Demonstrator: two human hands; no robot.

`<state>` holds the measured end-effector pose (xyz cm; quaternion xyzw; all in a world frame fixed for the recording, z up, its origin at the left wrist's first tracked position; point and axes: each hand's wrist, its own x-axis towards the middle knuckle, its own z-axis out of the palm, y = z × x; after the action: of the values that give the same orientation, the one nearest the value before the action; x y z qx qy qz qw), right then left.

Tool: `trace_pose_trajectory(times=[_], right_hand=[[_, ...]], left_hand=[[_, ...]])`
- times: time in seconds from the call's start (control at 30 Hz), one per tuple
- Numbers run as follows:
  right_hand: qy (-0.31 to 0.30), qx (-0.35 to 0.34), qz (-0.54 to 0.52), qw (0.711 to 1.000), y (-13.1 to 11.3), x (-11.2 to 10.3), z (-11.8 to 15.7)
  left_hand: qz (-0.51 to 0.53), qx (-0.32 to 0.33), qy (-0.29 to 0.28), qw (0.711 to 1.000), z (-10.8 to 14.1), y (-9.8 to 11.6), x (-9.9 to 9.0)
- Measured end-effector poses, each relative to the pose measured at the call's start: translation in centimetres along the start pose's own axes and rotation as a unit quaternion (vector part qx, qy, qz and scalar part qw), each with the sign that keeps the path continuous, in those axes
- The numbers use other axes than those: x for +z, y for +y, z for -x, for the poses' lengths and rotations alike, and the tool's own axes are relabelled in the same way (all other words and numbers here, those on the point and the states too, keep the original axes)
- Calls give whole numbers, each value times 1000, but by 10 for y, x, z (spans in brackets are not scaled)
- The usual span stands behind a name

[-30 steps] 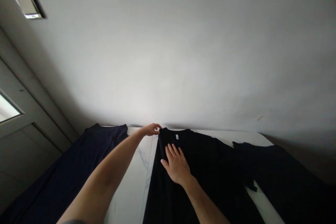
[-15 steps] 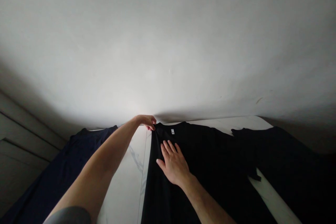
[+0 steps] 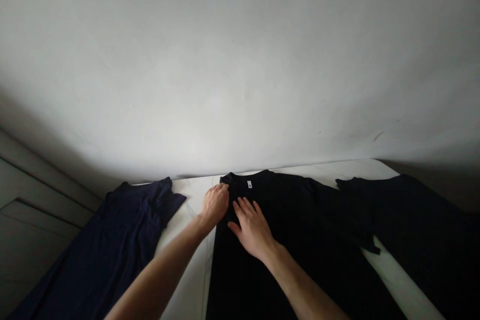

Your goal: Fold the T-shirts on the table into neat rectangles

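Black T-shirt lies flat on a white marble table. Right hand presses on it with open fingers spread apart. Left hand sits at the shirt's edge at 10 o'clock, fingers together; you cannot tell if it pinches. Navy shirt lies at 9 o'clock, and another dark shirt at 3 o'clock.

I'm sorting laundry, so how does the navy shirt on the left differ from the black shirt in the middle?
The navy shirt is a lighter, bluer shade than the black shirt. The black shirt shows a small white neck label; none shows on the navy one. The left hand and right hand touch the black shirt, not the navy. Both shirts lie spread on the white marble table.
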<state>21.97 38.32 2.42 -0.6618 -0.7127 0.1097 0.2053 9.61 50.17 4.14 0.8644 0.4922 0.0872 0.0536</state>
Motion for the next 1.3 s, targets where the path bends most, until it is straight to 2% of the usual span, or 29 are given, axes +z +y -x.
trace_pose_trajectory(times=[0.07, 0.13, 0.23, 0.3, 0.4, 0.63, 0.8, 0.93, 1.1, 1.3], right_hand=[[37, 36, -4, 999, 1, -18, -1], [55, 87, 30, 994, 6, -39, -1], [6, 175, 116, 978, 19, -63, 1], [-40, 210, 133, 968, 28, -69, 3], [-74, 215, 104, 968, 36, -70, 4], [-99, 205, 8, 974, 48, -85, 3], [-121, 224, 13, 967, 57, -78, 6], [-121, 217, 24, 968, 56, -71, 6], [-115, 209, 26, 971, 57, -70, 5], [-113, 200, 29, 973, 60, -66, 5]], left_hand=[[-3, 12, 43, 999, 16, 2, 13], [1, 15, 67, 998, 21, 2, 22], [10, 11, 73, 997, 19, -1, 26], [17, 12, 78, 997, 17, -3, 26], [27, 19, 84, 996, 17, -4, 27], [28, 25, 69, 997, 19, -3, 27], [-12, 21, 42, 999, 16, -2, 27], [-38, -3, 29, 999, 15, -3, 23], [-32, -53, 43, 997, 8, -5, 6], [55, -150, -5, 987, -19, -5, -6]])
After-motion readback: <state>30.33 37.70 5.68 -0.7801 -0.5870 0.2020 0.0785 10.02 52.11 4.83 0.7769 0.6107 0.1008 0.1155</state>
